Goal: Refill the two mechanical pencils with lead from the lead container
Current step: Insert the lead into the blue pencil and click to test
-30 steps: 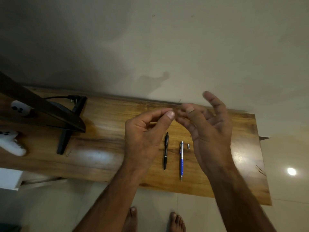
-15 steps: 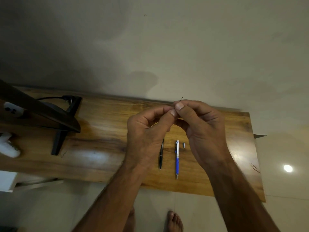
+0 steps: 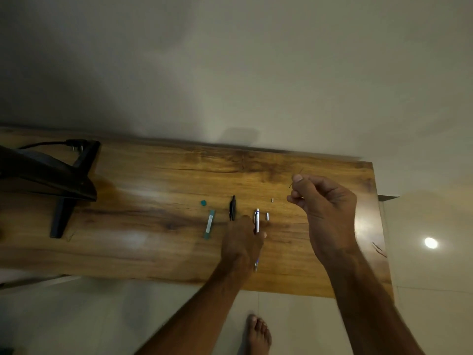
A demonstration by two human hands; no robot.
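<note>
My right hand (image 3: pixel 325 211) is raised over the right part of the wooden table (image 3: pixel 153 196) and pinches a thin pencil lead (image 3: pixel 296 177) between thumb and forefinger. My left hand (image 3: pixel 242 242) is down on the table, its fingers closing round the silver and blue mechanical pencil (image 3: pixel 257 221). The black mechanical pencil (image 3: pixel 232 208) lies just left of it, partly hidden by my left hand. The teal lead container (image 3: pixel 209 224) lies further left, with its small teal cap (image 3: pixel 203 202) beside it. Two tiny metal pencil caps (image 3: pixel 267 216) (image 3: pixel 272 200) lie to the right of the silver pencil.
A black monitor stand (image 3: pixel 61 185) with a cable occupies the table's left end. The wall runs along the table's far edge. My bare foot (image 3: pixel 257 334) stands on the tiled floor below the near edge. A light spot (image 3: pixel 431 242) reflects off the floor at right.
My hands have separated. The left one dropped from the lead to the silver and blue pencil on the table. The right one moved right, keeping the lead. The lead container is uncovered.
</note>
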